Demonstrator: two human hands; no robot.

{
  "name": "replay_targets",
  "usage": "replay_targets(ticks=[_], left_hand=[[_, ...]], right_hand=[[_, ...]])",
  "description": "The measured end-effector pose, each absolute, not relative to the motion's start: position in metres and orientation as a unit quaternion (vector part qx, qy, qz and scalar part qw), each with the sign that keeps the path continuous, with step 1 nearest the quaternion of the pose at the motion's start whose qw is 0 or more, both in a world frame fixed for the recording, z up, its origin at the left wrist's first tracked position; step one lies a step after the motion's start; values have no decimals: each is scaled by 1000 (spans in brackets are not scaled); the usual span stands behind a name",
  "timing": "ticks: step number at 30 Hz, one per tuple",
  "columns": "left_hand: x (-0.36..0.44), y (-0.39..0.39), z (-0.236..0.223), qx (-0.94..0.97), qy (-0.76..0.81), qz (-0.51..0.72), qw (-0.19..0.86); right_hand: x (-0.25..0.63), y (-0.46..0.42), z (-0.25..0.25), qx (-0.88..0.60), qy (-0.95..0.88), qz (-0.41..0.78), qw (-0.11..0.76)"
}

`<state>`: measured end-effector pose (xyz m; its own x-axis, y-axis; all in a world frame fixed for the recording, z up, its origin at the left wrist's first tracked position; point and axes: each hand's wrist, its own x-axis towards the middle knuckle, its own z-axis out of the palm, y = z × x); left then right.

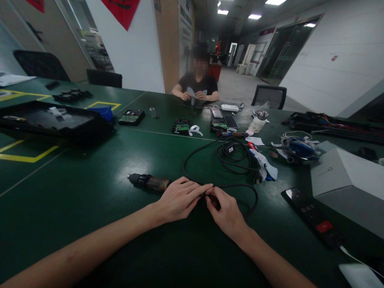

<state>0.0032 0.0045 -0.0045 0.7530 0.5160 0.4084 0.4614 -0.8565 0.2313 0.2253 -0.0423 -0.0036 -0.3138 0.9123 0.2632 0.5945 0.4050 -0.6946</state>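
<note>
An electric screwdriver (149, 181) with a dark tip and amber body lies on the green table (90, 192), pointing left. My left hand (180, 199) rests over its rear end, fingers closed around it. My right hand (224, 208) pinches the black cable (237, 186) where it joins the tool. The cable loops right into a coil (234, 154) near the table's middle. The joint between tool and cable is hidden by my fingers.
A black power strip (313, 218) and a grey box (348, 186) lie at right. Circuit boards (182, 127), a black tray (51, 120) and small clutter sit farther back. Another person (198, 86) sits across the table, hands together. Chairs stand behind.
</note>
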Motion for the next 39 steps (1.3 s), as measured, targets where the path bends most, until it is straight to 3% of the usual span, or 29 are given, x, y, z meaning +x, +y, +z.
replay_targets(ticks=[39], left_hand=[[3,4,-2,931,270,238,59]], right_hand=[[226,-41,-7,-485,-779,229,326]])
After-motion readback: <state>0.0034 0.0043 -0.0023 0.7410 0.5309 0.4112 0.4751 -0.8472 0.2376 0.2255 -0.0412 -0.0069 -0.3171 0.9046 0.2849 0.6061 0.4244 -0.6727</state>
